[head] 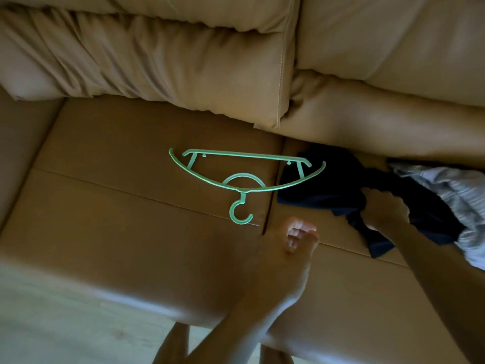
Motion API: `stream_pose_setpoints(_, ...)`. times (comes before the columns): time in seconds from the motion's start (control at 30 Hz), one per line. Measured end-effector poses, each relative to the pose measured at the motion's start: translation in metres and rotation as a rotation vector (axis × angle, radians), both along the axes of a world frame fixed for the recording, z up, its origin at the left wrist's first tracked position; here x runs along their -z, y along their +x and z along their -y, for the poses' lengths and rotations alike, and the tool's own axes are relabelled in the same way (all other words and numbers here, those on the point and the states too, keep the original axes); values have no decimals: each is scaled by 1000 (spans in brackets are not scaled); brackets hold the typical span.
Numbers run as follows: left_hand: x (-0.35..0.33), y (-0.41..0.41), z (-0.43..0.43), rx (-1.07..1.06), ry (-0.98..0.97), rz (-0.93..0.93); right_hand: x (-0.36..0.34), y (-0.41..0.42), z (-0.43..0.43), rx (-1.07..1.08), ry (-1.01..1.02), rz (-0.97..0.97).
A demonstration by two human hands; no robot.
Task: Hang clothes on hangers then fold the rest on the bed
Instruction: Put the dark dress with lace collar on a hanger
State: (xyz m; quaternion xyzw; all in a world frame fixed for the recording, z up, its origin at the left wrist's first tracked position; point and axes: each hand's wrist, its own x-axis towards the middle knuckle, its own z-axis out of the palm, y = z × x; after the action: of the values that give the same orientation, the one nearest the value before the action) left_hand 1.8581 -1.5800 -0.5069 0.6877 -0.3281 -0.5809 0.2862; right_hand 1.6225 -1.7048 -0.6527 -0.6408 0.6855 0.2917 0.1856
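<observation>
Left hand hovers empty, fingers loosely curled; right hand grips the navy garment, crumpled on the tan cushion beside a striped cloth. Garment likely soft, light, limp: take it at the shoulders. Hanger: thin green plastic, probably stiff, lying flat just left.

Hanger on sofa seat — garment under its R tip, 2nd cloth further R

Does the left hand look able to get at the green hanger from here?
Probably yes. The left hand hovers close to the green hanger, near its hook, with only bare sofa seat between; the dark garment in the right hand lies to one side.
</observation>
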Motion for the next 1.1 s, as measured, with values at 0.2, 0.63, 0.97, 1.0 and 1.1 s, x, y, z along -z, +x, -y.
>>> stream_pose_setpoints(0.2,-34,3,-3,-11,-3,-46,-53,-8,-34,82,161,-4)
stream_pose_setpoints(0.63,-180,48,-6,2,-147,-54,-318,-2,-37,403,-549,315)
stream_pose_setpoints(0.97,-284,49,-6,85,-263,-47,-537,16,-20,236,-850,488)
stream_pose_setpoints(1.0,-296,48,-4,106,-285,-41,-556,20,-22,223,-881,510)
stream_pose_setpoints(1.1,-325,43,5,204,-357,-7,-600,31,-18,203,-971,560)
